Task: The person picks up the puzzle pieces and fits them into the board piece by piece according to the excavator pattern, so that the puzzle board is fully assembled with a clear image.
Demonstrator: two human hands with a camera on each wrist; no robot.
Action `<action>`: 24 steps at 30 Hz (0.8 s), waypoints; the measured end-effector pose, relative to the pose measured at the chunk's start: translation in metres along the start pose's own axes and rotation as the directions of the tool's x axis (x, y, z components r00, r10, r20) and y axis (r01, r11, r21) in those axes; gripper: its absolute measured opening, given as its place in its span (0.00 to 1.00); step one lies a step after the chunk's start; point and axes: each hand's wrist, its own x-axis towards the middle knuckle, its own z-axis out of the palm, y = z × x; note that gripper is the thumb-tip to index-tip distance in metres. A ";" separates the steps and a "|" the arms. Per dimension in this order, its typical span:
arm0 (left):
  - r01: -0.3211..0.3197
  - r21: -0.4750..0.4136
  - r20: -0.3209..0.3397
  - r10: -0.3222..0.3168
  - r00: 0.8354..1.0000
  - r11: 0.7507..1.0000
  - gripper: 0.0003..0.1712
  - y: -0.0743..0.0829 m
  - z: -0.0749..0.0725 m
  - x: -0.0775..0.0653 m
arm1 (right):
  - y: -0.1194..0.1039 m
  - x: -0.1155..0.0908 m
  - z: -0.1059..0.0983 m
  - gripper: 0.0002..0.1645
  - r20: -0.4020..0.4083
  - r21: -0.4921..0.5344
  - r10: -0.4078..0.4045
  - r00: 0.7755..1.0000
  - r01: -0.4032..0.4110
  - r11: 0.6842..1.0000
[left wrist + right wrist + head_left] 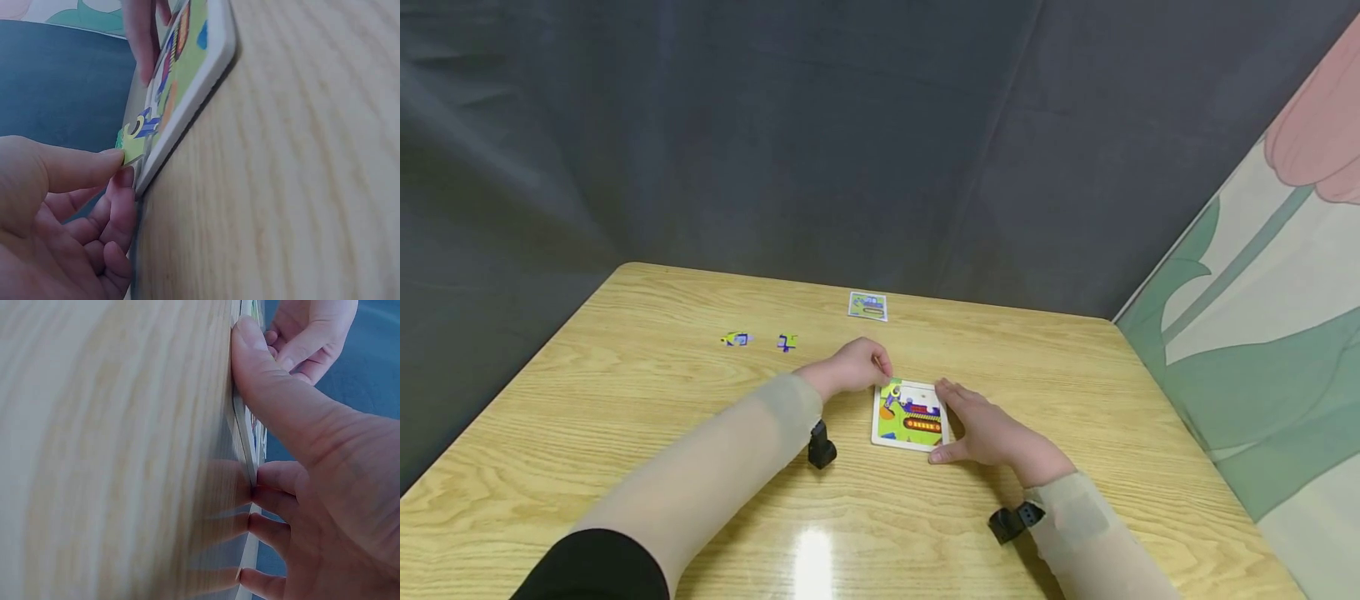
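Note:
A square puzzle board (876, 433) with a white rim lies on the table, showing an excavator picture with an orange-red track. At its far left corner my left hand (852, 367) pinches a yellow-green puzzle piece (134, 150) between thumb and index finger. The piece overlaps the board's corner in the left wrist view. My right hand (988, 429) holds the board's right side, thumb at the near corner and fingers along the far right edge. A pale strip of the board's bed shows along the top of the picture.
Two loose puzzle pieces lie to the left on the table, a yellow and blue piece (735, 339) and a green and purple piece (787, 342). A small picture card (868, 306) lies near the far edge. A dark curtain (850, 150) hangs behind the wooden table (662, 375).

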 end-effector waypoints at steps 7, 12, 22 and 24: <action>0.004 0.025 0.010 -0.005 1.000 1.000 0.06 -0.004 0.004 0.002 | -0.001 0.000 -0.001 0.68 0.001 -0.001 0.005 1.000 -0.005 1.000; 0.010 0.063 0.017 -0.011 1.000 0.998 0.06 -0.001 0.005 -0.002 | -0.003 -0.001 -0.001 0.67 0.004 0.005 0.010 1.000 -0.010 1.000; 0.000 0.180 0.013 -0.002 1.000 0.984 0.09 0.000 0.007 -0.003 | -0.002 -0.001 -0.001 0.68 0.000 0.006 0.005 1.000 -0.005 1.000; -0.010 0.196 0.021 0.006 1.000 0.980 0.09 0.002 0.007 -0.004 | -0.002 -0.001 -0.001 0.68 -0.003 0.010 0.002 1.000 -0.002 1.000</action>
